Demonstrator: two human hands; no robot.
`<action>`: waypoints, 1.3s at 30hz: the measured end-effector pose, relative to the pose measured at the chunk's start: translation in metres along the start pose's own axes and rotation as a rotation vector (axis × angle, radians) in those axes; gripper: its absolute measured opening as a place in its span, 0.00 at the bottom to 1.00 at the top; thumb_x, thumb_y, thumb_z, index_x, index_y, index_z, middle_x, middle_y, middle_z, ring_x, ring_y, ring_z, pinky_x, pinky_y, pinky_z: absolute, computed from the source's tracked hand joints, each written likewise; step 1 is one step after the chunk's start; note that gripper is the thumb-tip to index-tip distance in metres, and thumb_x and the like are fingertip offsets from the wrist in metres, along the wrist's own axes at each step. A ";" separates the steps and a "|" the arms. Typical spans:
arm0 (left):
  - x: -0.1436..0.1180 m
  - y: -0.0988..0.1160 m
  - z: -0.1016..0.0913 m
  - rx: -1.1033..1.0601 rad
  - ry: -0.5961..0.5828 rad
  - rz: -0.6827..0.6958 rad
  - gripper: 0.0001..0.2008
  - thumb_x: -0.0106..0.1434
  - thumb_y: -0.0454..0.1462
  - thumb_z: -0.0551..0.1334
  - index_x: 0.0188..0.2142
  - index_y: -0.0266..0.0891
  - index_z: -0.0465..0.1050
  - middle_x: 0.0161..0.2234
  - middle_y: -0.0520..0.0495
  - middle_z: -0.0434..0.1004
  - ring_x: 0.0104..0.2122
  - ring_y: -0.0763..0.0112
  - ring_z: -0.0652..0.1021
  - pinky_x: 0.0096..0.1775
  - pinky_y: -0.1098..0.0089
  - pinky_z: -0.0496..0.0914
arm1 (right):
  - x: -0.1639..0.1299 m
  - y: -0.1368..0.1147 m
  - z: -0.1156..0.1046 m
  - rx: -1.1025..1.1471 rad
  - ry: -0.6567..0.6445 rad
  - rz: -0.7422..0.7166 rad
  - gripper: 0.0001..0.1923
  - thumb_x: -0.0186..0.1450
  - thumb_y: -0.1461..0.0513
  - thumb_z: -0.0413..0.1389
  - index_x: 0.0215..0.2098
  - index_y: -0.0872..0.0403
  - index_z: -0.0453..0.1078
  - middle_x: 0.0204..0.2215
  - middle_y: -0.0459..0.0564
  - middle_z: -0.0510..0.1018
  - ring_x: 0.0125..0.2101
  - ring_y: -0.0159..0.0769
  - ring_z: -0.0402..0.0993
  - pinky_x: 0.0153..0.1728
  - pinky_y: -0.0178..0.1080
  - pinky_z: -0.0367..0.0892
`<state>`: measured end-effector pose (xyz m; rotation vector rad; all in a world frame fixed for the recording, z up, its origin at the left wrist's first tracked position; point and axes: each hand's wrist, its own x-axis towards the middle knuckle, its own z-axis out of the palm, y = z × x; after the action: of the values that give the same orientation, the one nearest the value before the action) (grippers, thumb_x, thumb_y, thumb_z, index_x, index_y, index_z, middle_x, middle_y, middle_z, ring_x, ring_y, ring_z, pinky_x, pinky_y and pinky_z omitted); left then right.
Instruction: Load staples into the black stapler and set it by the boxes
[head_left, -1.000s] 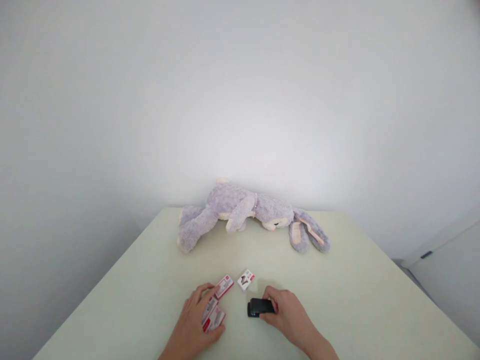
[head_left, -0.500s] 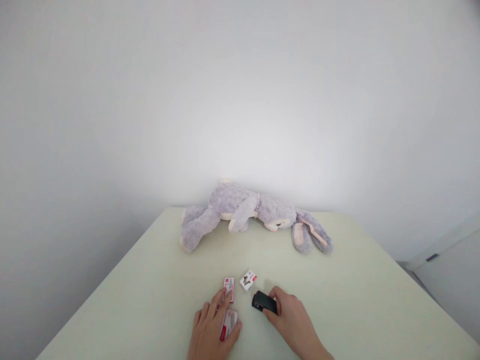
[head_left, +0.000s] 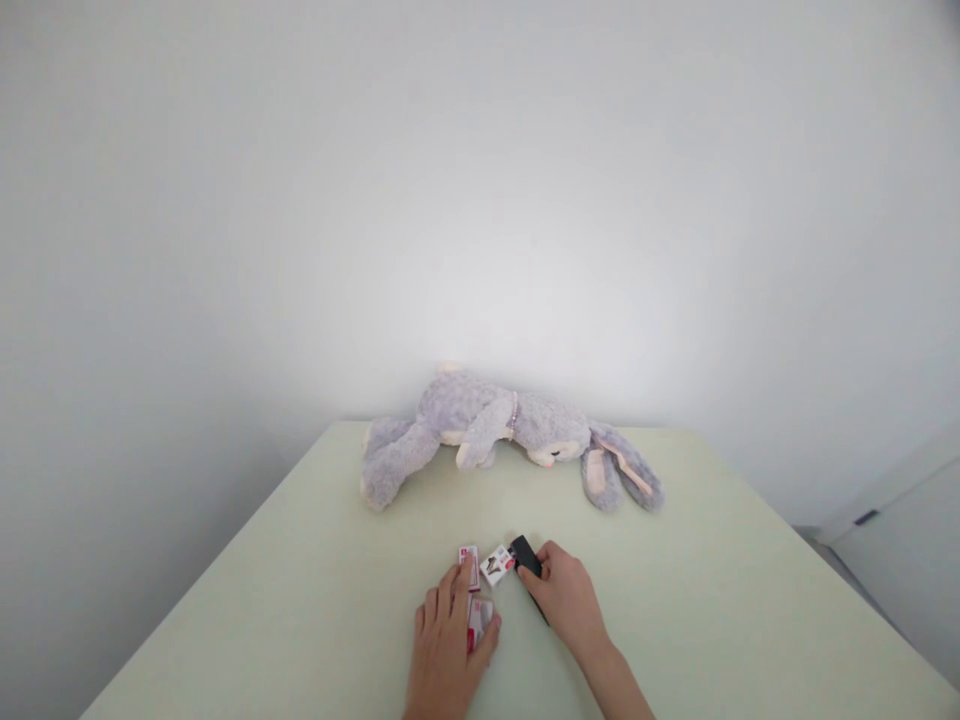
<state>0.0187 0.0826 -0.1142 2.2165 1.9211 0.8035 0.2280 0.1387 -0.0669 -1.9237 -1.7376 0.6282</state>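
Observation:
A black stapler [head_left: 526, 554] is held between the thumb and fingers of my right hand [head_left: 570, 598], slanting on the tabletop. Its far end meets, or nearly meets, a small white-and-red box [head_left: 493, 566] with a dark clip picture. My left hand [head_left: 448, 640] is laid over two flat white-and-red boxes, thumb along their right side and fingers across them. Of these, the farther box [head_left: 472, 566] shows past the fingertips, and the nearer box [head_left: 481, 616] shows between thumb and index finger. Their left parts are hidden under the hand.
A purple-grey plush rabbit [head_left: 469, 405] lies on its side along the back of the pale green table [head_left: 315, 580]. Behind it rises a white wall [head_left: 480, 220]. A white door or panel with a dark handle [head_left: 866, 518] is at the right.
My left hand has slid right with the two flat boxes, closer to the clip box. My right hand has moved forward and turned the stapler, bringing its far end against or beside that box.

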 end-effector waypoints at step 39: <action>-0.002 -0.024 0.002 0.032 -0.082 0.196 0.33 0.72 0.43 0.56 0.73 0.55 0.45 0.73 0.52 0.52 0.71 0.56 0.58 0.65 0.51 0.65 | -0.051 -0.017 0.029 0.309 -0.081 -0.032 0.17 0.68 0.46 0.55 0.35 0.49 0.71 0.26 0.45 0.77 0.28 0.37 0.73 0.30 0.36 0.63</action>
<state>-0.0019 0.0863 -0.1263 2.4445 1.7129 0.6973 0.1920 0.0904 -0.0782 -1.6751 -1.6063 0.9157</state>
